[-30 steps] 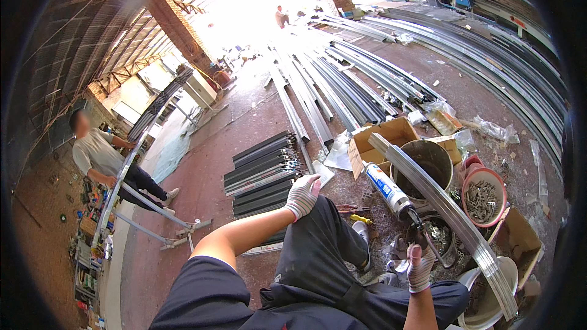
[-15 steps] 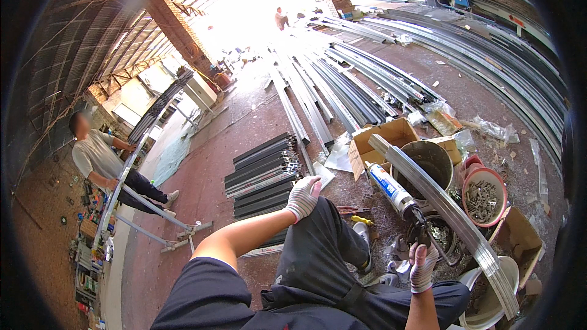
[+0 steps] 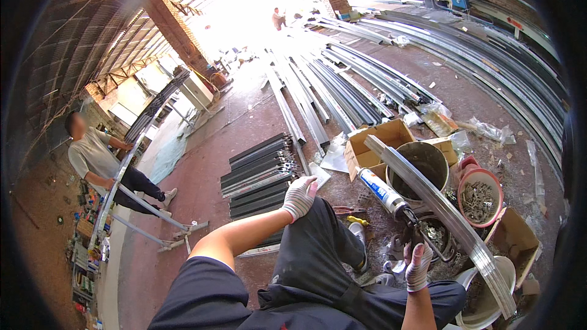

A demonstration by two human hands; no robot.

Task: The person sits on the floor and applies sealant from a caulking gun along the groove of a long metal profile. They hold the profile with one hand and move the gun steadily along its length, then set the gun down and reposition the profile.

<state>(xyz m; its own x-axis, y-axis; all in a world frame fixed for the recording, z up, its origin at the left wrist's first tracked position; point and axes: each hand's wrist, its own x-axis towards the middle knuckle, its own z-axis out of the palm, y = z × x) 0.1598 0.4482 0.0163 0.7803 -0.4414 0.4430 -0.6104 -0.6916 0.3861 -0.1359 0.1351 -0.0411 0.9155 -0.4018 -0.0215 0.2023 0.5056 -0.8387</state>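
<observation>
- Our left hand (image 3: 299,198), in a white knitted glove with dark stripes, rests on the bent knee of our dark grey trousers (image 3: 306,250); we see nothing held in it, and we cannot tell how far its fingers are spread.
- Our right hand (image 3: 418,266), gloved alike, is wrapped around the handle of a black-framed caulking gun (image 3: 397,206).
- The gun slants up and leftward in front of us, carrying a white-and-blue cylindrical cartridge (image 3: 379,187), whose front end is near an open brown cardboard box (image 3: 359,157).
- Right of the gun, we see a long bundle of silver metal strips (image 3: 449,214) crossing above a round grey bucket (image 3: 445,174) and a white plastic bucket (image 3: 510,269).
- Beyond the strips stands a pinkish-red bucket (image 3: 500,192) holding small metal pieces (image 3: 480,201).
- Between our hands, red-handled pliers (image 3: 342,209) and a yellow-handled tool (image 3: 358,220) lie on the floor.
- Past our left hand, we see short black metal profiles (image 3: 260,174) laid in rows.
- To our left, a co-worker (image 3: 95,156) grips a long pale metal frame (image 3: 114,189).
</observation>
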